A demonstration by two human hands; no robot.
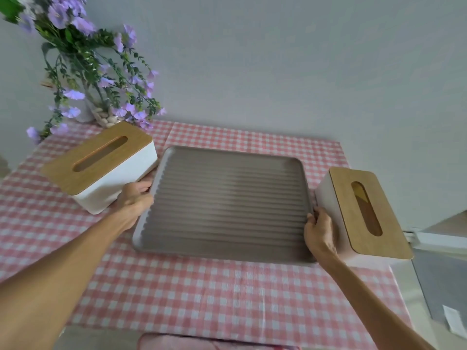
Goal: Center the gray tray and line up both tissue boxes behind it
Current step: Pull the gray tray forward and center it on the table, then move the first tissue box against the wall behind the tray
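One gray tray (227, 200), ridged and holding nothing, lies mid-table on a pink checked cloth (202, 294). The left hand (134, 198) is closed on its 9 o'clock rim; the right hand (319, 229) is closed on its 3 o'clock rim. Two wood-lidded tissue boxes flank it: the left tissue box (101, 168) at 10 o'clock, the right tissue box (364, 213) at 3 o'clock. One vase of purple flowers (96, 79) stands at 11 o'clock.

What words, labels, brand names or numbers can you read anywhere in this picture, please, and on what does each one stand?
None can be read.
Gray tray: ribbed surface, no print.
Left tissue box and right tissue box: plain wooden lids and white sides, no label showing.
Checked tablecloth: pattern only.
White slip at the lower right edge: may carry print, but too small and blurred to tell.
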